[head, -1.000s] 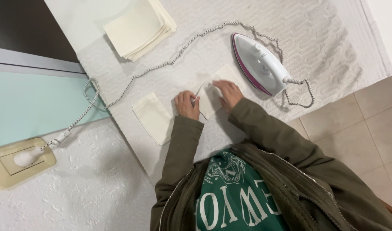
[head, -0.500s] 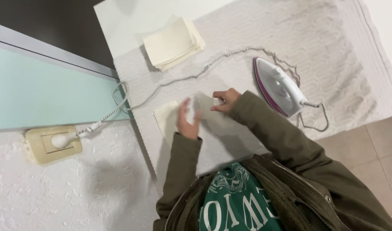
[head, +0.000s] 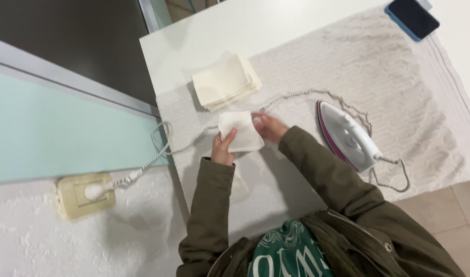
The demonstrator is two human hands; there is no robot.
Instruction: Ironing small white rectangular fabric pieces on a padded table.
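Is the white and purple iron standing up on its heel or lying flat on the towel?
Lying flat. The white and purple iron rests soleplate-down on the beige textured towel, handle and dial facing up, with neither hand on it.

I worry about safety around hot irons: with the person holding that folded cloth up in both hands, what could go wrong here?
The iron lies flat on the towel, so if it is hot it might scorch it. Its cord runs just past the folded cloth held by the left hand and right hand; a sleeve could snag it and drag the iron. The iron also sits near the table's front edge.
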